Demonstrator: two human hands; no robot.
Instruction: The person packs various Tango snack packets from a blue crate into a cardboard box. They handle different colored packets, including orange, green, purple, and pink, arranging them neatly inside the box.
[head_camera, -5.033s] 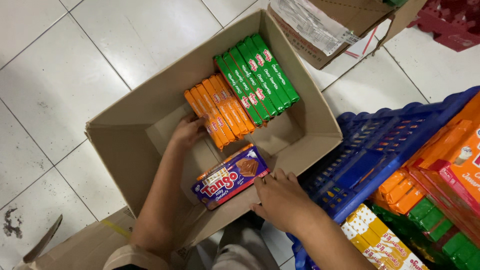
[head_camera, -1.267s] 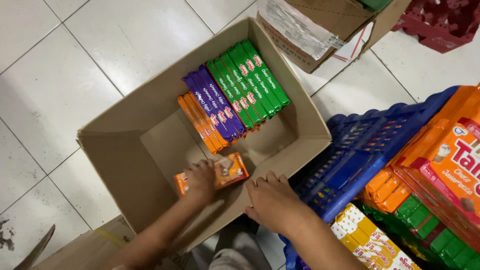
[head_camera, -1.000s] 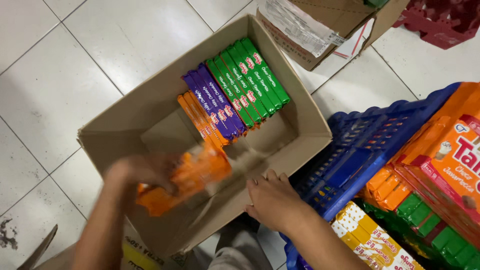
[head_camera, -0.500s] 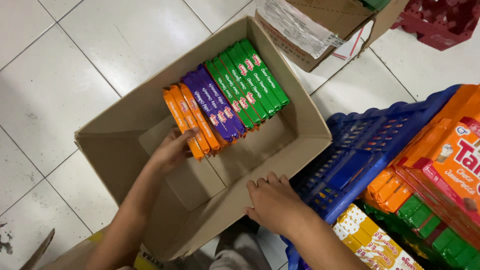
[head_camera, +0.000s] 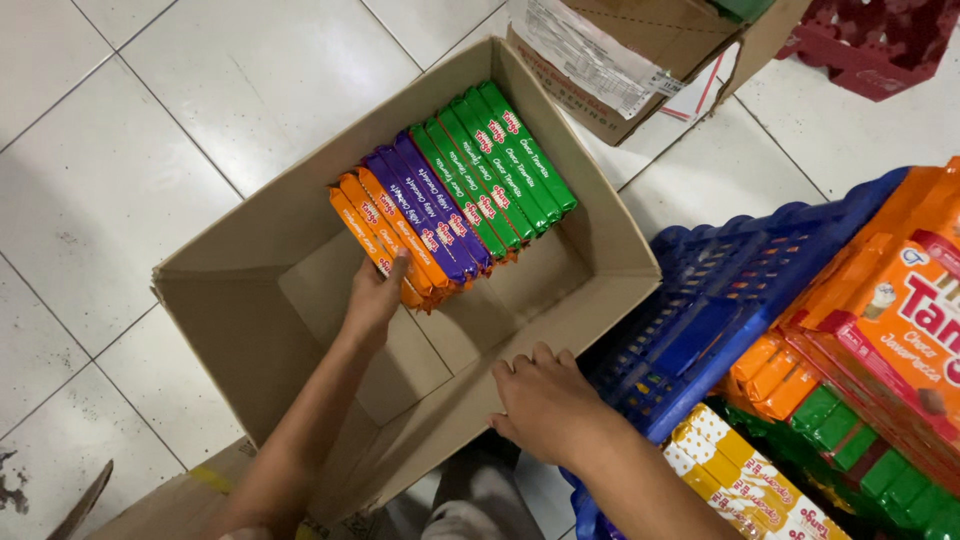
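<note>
Head view: the left hand reaches into the cardboard box on the tiled floor, fingers pressed together flat against the end of the orange packs, which stand on edge in a row at the box's far side. Purple packs sit just beside them, then green packs. The right hand rests on the box's near rim, fingers spread, holding nothing. A blue crate stands to the right.

Cardboard box holds wafer packs on edge: three orange packs, three purple packs, five green packs. Two hands in view.
</note>
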